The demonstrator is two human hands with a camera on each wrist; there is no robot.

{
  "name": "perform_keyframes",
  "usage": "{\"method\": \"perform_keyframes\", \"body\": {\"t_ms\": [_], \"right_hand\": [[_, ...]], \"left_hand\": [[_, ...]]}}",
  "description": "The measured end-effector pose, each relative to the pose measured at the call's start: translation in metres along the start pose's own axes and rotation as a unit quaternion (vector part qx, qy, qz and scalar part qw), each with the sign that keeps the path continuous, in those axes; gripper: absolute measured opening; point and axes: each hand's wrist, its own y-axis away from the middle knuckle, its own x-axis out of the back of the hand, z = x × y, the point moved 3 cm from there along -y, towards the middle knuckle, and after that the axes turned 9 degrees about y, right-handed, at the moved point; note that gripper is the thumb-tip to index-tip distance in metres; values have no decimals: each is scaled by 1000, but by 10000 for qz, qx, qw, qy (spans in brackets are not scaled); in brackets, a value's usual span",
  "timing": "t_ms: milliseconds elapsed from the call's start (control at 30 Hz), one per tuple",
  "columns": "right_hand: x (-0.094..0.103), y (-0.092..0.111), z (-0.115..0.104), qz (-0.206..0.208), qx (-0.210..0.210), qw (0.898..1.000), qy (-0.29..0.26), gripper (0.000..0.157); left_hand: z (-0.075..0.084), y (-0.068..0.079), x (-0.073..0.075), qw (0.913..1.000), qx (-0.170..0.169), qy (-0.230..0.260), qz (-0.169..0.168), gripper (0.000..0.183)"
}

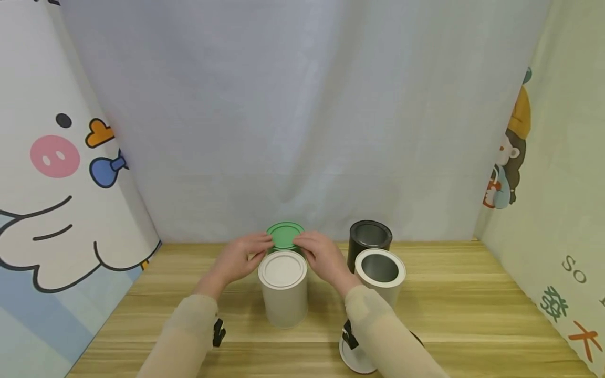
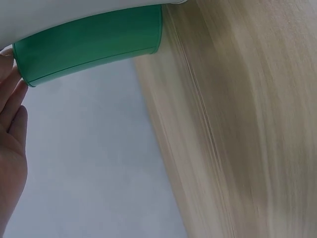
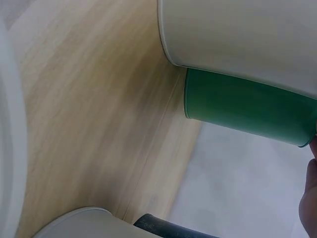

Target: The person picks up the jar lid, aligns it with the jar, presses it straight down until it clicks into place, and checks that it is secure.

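A green can (image 2: 94,42) with a green lid (image 1: 285,235) on top stands at the back, partly hidden behind a white lidded can (image 1: 284,304). My left hand (image 1: 240,257) touches the left side of the green lid's rim with extended fingers, its thumb lower down near the white can. On the opposite side, the fingers of my right hand (image 1: 325,255) lie along the lid's right edge. Both wrist views show only part of each hand, the left hand (image 2: 12,153) and the right hand (image 3: 309,198), beside the green can's top end.
To the right stand a black can (image 1: 371,234) and, before it, an open white can (image 1: 399,268). A white lid (image 1: 356,359) lies on the wooden table (image 1: 472,315) by my right forearm, which hides part of a dark rim. A pale curtain (image 1: 302,115) hangs behind.
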Motion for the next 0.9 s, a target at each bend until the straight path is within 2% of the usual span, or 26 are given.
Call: {"method": "perform_keyframes", "body": {"t_ms": [67, 233, 500, 900], "right_hand": [[0, 2, 0, -11, -22, 10000, -1, 26], [-2, 4, 0, 40, -63, 10000, -30, 26], [-5, 5, -1, -17, -161, 9999, -4, 27], [-6, 6, -2, -163, -144, 9995, 224, 44]], "left_hand": [[1, 1, -1, 9999, -95, -70, -60, 29], [0, 2, -3, 9998, -94, -89, -125, 30], [1, 1, -4, 9999, -124, -25, -45, 31], [3, 2, -6, 9995, -217, -216, -8, 32]]}}
